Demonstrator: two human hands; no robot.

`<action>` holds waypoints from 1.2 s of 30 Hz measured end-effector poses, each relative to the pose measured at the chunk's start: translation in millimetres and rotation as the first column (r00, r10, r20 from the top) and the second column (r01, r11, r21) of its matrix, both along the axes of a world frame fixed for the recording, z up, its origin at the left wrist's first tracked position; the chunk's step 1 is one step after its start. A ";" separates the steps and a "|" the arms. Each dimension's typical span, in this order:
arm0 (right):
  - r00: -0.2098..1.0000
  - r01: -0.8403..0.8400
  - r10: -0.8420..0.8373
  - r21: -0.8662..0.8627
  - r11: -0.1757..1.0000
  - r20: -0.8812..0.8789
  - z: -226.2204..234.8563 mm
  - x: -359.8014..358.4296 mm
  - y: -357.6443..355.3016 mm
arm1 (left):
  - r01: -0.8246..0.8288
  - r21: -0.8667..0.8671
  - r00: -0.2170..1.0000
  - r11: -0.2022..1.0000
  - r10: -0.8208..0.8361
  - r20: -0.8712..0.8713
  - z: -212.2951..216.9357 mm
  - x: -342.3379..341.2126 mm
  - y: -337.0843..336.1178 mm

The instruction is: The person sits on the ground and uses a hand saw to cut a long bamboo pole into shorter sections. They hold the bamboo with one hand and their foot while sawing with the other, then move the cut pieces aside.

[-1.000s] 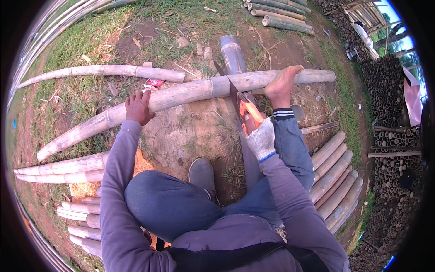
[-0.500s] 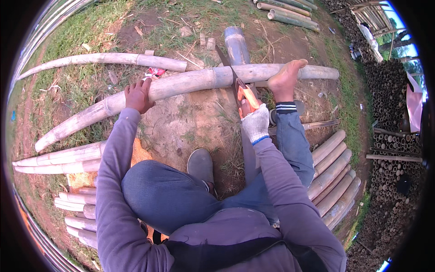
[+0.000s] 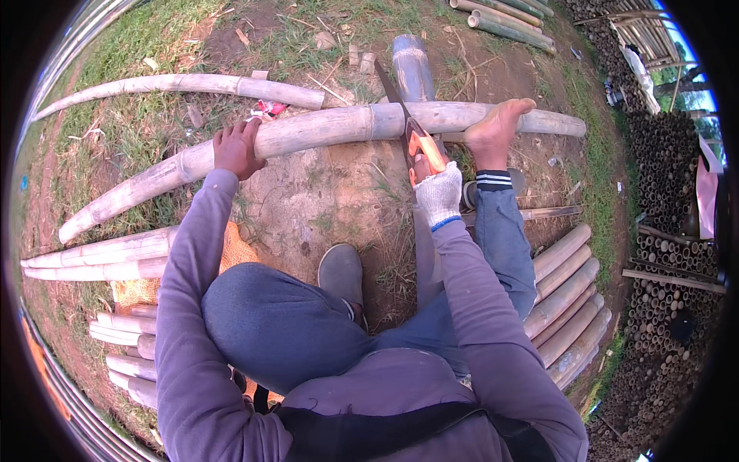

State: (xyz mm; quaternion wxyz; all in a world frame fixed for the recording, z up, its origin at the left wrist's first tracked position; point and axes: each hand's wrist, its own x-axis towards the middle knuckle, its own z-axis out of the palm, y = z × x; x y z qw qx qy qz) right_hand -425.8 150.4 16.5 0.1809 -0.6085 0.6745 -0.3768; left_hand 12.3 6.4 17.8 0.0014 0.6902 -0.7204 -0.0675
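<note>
A long pale bamboo pole (image 3: 323, 127) lies across in front of me, resting on a thicker bamboo support (image 3: 414, 69). My left hand (image 3: 239, 148) is bare and grips the pole left of its middle, fingers wrapped over the top. My right hand (image 3: 437, 189), in a white knitted glove, is closed round the orange handle of a hand saw (image 3: 425, 151). The dark saw blade crosses the pole just right of a node; how deep it sits I cannot tell. My bare right foot (image 3: 496, 135) presses on the pole to the right of the saw.
Another bamboo pole (image 3: 185, 83) lies on the grass beyond. Cut bamboo lengths (image 3: 566, 308) lie at my right, and more poles (image 3: 104, 256) at my left beside orange netting (image 3: 239, 248). Stacked bamboo (image 3: 666, 169) stands at the far right. My shod left foot (image 3: 341, 276) rests on the dirt.
The view has shifted slightly. The saw stays across the pole at about the same place, with its blade showing a little further beyond it. Left hand and right foot keep their places on the pole.
</note>
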 end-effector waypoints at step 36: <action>0.999 -0.052 0.052 -0.035 0.998 -0.003 43.7 -18.2 -19.3 | -0.015 -0.009 1.000 1.000 0.015 -0.002 5.5 11.6 -2.7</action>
